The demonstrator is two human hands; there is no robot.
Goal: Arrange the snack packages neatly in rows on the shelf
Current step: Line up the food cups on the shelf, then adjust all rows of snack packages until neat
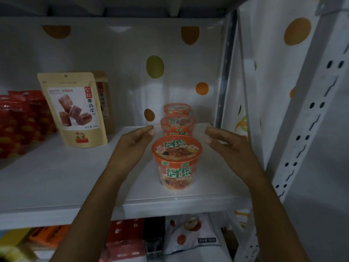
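the front noodle cup (176, 161) stands upright on the white shelf (56, 178), towards its right end and a little back from the front edge. behind it, the middle cup (177, 125) and the back cup (177, 109) stand in one file running straight away from the person to the dotted back panel (154, 67). the row's long axis is front to back, and the three look fairly well lined up.

both hands hold nothing. the left hand (136, 140) is just left of the front cup and the right hand (224, 142) just right of it, palms facing inward with the fingers loosely curved. neither seems to touch a cup. the fingertips reach about level with the middle cup, so the front cup sits between the wrists and palms, about equally near to each hand. any straightening would likely be a light squeeze inward from both sides.

further left on the same shelf stands a kraft pouch (73, 108), with a second pouch (103, 95) partly hidden behind it. a bare stretch of shelf lies between the pouches and the cups. at the far left is a block of red packages (17, 121).

the lower shelf holds red packs (124, 241) and a white bag (190, 233); it is too dim to say more. a perforated upright (306, 138) frames the right side.
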